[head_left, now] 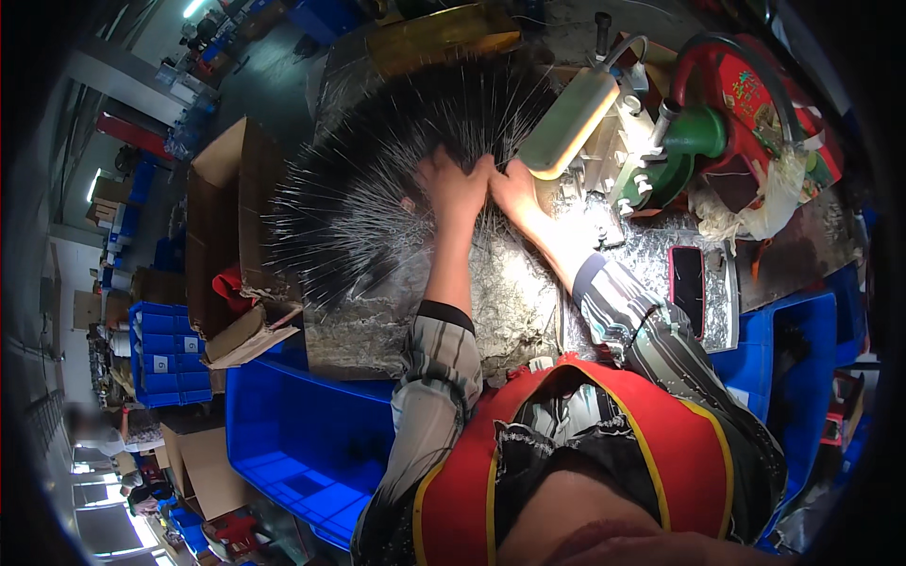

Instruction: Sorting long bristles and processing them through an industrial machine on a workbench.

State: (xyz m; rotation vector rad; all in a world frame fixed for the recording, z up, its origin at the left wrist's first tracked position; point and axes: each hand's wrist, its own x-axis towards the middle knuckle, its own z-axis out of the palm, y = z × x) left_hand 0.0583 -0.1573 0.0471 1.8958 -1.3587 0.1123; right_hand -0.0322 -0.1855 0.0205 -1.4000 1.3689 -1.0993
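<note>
A wide, fan-like spread of black material with many thin, pale, wire-like strands (344,193) covers the far left part of the worktable (349,335). My left hand (455,193) reaches into its right side, fingers bent among the strands. Close beside it is my right hand (514,191), its fingers drawn together. The two hands meet at the thumbs and fingertips. Whatever is pinched there is too small to make out. A lit lamp with a long pale head (571,123) hangs just right of my right hand.
Right of the lamp stands a green machine (696,137) with a red handwheel (746,104). A red-edged phone (687,283) lies near my right sleeve. Blue bins (302,415) flank me below the table edge, and an open cardboard box (217,198) stands at the left.
</note>
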